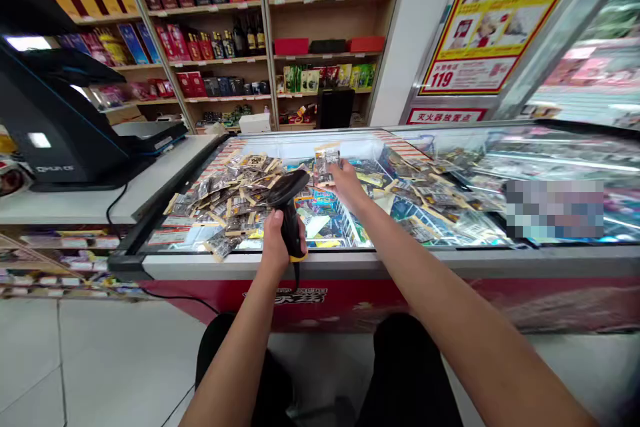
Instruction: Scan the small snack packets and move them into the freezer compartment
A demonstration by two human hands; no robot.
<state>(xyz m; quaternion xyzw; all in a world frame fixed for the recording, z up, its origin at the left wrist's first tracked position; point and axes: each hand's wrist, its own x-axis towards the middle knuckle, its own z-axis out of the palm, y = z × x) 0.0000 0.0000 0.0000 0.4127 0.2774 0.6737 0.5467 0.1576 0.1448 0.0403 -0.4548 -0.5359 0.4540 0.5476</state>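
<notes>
My left hand (277, 240) is closed around the grip of a black barcode scanner (287, 200), its head raised over the freezer top. In my right hand (349, 185) is a small dark packet (327, 161) with pale ends, pinched by the fingers a short way beyond the scanner. A heap of similar packets (235, 187) lies on the glass to the left of the scanner. More packets (430, 187) are spread on the glass at right. Colourful packages (323, 203) show inside the chest freezer (320, 267) below my hands.
On the counter (100, 197) at left stands a dark checkout terminal (65, 113). A black cable (185, 297) runs along the freezer's red front. Shelves (215, 63) with boxes and bottles rise behind. Beside a pillar hangs a red and yellow sign (500, 20).
</notes>
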